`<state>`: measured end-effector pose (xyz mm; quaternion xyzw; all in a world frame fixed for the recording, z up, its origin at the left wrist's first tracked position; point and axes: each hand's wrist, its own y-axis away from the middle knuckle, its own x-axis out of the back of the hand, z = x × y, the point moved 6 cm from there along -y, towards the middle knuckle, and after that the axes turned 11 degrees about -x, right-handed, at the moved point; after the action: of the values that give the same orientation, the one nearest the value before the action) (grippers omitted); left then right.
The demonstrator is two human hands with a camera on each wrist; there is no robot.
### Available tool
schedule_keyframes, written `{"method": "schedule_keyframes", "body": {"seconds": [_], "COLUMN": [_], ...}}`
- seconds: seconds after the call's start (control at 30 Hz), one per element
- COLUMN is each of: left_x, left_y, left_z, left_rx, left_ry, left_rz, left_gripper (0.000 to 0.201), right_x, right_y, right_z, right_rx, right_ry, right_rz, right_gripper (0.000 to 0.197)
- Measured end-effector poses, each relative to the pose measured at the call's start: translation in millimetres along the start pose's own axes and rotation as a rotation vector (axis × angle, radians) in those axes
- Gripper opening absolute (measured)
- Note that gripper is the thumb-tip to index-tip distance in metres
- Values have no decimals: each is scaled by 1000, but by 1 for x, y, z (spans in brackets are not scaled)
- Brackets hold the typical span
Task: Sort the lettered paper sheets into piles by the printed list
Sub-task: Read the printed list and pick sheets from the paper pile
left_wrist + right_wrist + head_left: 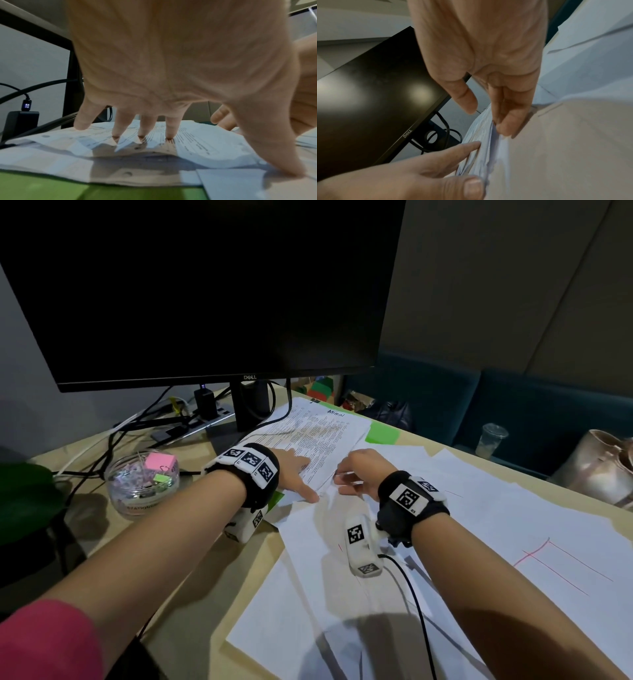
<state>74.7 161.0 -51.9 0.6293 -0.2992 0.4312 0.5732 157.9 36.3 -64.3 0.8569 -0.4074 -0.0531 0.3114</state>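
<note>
A stack of printed sheets point(322, 433) with "ADMIN" handwritten on top lies at the foot of the monitor stand. My left hand point(294, 470) presses on its near left part with straight, spread fingers point(142, 129), and the thumb lies flat on a lower sheet. My right hand point(356, 470) is at the stack's near right edge. Its curled fingers point(505, 128) hook the raised paper edge point(481, 135), with the thumb point(467, 101) close on the other side. Loose white sheets point(479, 508) cover the desk under and to the right of both hands.
A dark monitor point(205, 285) hangs over the back of the desk, with cables point(137, 426) and a power strip behind. To the left stands a glass bowl point(142, 484) of clips and sticky notes. Green paper point(382, 434) peeks from under the sheets. A plastic cup point(493, 440) stands beyond the desk's right edge.
</note>
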Motion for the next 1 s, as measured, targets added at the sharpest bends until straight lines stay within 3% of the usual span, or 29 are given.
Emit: {"method": "schedule_keyframes", "body": {"seconds": [0.2,0.33,0.43,0.6,0.73,0.87,1.0], "left_x": [-5,2,4,-11,-30,-43,-28], "left_y": [-4,5,14,26,41,38,28], "left_z": [-1,32,71,136,192,222,228], "left_rx": [42,-47,-172,-328,-488,-498,-403], "left_ry": [0,-85,-146,-169,-185,-157,37], "left_rz": [22,97,132,91,13,-35,101], "left_gripper": [111,99,84,79,88,68,63], "right_x": [21,54,76,124,168,204,199], "right_y": [14,33,56,84,102,105,102], "right_z": [-2,-2,8,42,70,96,104], "right_rx": [95,143,120,-109,-322,-422,-423], "right_ry": [77,667,1112,1449,1450,1216,1153], "right_rz": [44,255,312,297,230,264,242], "right_gripper": [22,32,39,63,76,44,37]}}
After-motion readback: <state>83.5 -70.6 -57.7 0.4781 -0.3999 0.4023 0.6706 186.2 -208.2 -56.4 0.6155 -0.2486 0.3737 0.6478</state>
